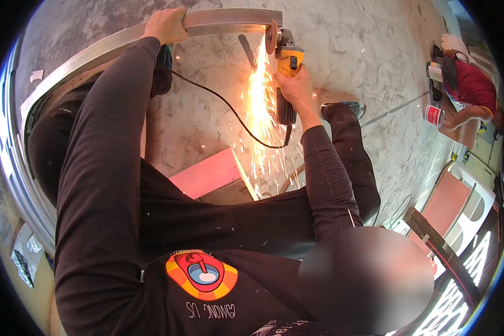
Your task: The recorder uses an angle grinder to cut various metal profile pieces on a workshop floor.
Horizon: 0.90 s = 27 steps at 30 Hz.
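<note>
My left hand [166,26] is closed over a long silvery metal bar [224,21], holding it a short way from its end. In my right hand [297,89] is a yellow and black angle grinder [290,59], gripped around its body. The grinder's thin cutting disc [271,37] meets the bar close to its right end. A bright stream of orange sparks [259,89] pours from the contact point back toward my legs. From the grinder's rear, a black power cord [229,109] curves left past my foot.
A pink board or box [207,175] lies on the grey floor between my legs, in the sparks' path. At the right, another person in a red shirt [473,84] is near a can [433,115]. A white plastic chair [476,196] stands at lower right.
</note>
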Motion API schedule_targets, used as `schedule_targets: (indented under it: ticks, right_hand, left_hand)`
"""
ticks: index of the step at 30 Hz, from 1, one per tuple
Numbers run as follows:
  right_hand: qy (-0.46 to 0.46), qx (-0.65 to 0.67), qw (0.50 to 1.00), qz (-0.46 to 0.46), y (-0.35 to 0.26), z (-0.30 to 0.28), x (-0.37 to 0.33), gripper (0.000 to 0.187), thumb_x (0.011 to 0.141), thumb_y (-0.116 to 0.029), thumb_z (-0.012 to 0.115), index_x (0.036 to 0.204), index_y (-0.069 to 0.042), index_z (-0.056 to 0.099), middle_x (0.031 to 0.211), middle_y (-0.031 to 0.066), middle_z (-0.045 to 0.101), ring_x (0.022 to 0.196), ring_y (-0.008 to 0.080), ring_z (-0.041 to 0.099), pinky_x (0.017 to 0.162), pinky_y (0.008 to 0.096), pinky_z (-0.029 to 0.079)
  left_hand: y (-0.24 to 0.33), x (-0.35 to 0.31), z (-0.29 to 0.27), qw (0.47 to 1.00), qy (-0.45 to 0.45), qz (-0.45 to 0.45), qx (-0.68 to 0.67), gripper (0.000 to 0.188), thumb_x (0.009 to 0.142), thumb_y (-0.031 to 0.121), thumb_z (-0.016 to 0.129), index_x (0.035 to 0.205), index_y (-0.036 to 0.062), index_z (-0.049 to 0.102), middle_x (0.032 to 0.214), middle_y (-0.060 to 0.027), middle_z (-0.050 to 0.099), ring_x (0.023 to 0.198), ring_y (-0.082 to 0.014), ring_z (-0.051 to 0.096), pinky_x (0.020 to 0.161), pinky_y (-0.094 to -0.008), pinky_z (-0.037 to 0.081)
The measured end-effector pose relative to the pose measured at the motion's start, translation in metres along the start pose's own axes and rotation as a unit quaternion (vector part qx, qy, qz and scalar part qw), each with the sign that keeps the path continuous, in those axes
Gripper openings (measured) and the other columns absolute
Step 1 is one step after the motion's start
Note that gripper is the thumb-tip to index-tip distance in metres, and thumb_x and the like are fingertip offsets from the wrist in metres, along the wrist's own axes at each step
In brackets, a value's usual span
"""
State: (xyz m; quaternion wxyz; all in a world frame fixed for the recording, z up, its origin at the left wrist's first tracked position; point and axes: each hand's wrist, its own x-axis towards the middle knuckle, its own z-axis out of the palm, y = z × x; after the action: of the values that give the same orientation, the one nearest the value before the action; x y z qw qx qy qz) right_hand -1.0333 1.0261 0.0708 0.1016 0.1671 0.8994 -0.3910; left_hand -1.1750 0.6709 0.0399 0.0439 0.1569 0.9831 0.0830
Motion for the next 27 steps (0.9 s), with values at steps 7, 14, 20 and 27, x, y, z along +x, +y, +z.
schedule_targets:
  ticks: [7, 14, 20, 27]
  right_hand:
    - [0.023, 0.040, 0.999, -0.009, 0.003, 0.002, 0.003, 0.058, 0.072, -0.030, 0.081, 0.112, 0.004, 0.058, 0.098, 0.0172, 0.070, 0.088, 0.0278, 0.070, 0.078, 0.0376, 0.054]
    - [0.029, 0.016, 0.999, -0.013, 0.006, 0.005, -0.002, 0.050, 0.071, -0.026, 0.076, 0.106, 0.004, 0.058, 0.093, 0.0189, 0.070, 0.085, 0.0319, 0.070, 0.077, 0.0398, 0.055]
    - [0.032, 0.009, 0.999, -0.011, 0.010, 0.002, -0.010, 0.051, 0.070, -0.029, 0.077, 0.107, 0.003, 0.060, 0.095, 0.0191, 0.071, 0.088, 0.0328, 0.071, 0.079, 0.0413, 0.055]
    - [0.038, -0.004, 0.999, -0.016, 0.011, 0.004, -0.004, 0.055, 0.070, -0.033, 0.079, 0.109, 0.002, 0.061, 0.097, 0.0194, 0.072, 0.090, 0.0336, 0.071, 0.080, 0.0420, 0.055]
  left_hand:
    - [0.005, 0.001, -0.002, 1.000, 0.002, 0.007, -0.003, 0.049, 0.067, 0.029, 0.081, 0.106, 0.0054, 0.063, 0.094, -0.0202, 0.070, 0.093, -0.0418, 0.067, 0.081, -0.0506, 0.053]
    - [-0.001, 0.002, -0.002, 1.000, 0.000, 0.013, -0.001, 0.042, 0.068, 0.026, 0.077, 0.103, 0.0064, 0.064, 0.095, -0.0198, 0.070, 0.093, -0.0414, 0.066, 0.081, -0.0500, 0.053]
    - [0.003, 0.004, -0.003, 1.000, -0.004, 0.010, -0.010, 0.043, 0.067, 0.025, 0.081, 0.099, 0.0063, 0.061, 0.090, -0.0194, 0.069, 0.091, -0.0417, 0.066, 0.078, -0.0505, 0.052]
    - [0.003, 0.002, -0.002, 1.000, -0.007, 0.002, -0.009, 0.044, 0.066, 0.025, 0.081, 0.100, 0.0060, 0.061, 0.091, -0.0187, 0.069, 0.092, -0.0415, 0.066, 0.080, -0.0503, 0.052]
